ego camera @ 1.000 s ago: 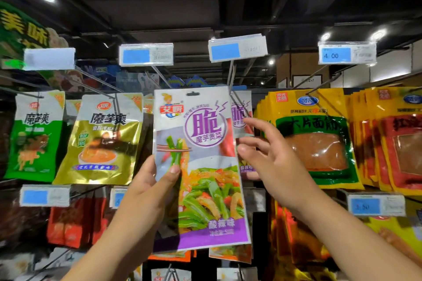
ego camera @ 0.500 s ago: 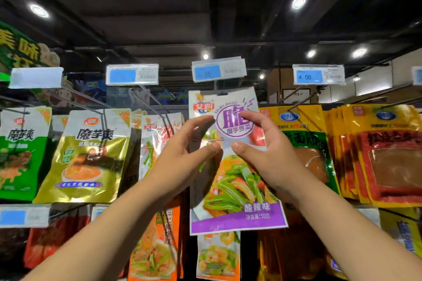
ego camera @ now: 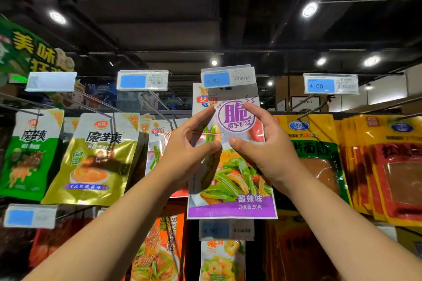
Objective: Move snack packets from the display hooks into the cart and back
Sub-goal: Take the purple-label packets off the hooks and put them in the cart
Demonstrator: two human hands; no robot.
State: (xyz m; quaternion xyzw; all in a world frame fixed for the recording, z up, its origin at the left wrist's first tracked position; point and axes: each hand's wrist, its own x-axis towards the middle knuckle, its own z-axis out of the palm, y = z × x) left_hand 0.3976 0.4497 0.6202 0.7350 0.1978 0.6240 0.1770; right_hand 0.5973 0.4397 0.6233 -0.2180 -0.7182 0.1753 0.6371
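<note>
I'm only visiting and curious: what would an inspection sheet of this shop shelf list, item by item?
Surface: no table; a display rack of wire hooks with packets hanging from it.
Job's things: purple-and-white snack packet held up, its top edge behind the 4.90 price tag; whether it sits on a hook cannot be told. Cart not in view.
Clutter: green packet, gold packet, yellow packets and red-and-yellow packets hang alongside.
Grips: left hand and right hand both pinch the packet's upper half.
Cables: nothing seen.
Surroundings: dark ceiling with round ceiling lights.
</note>
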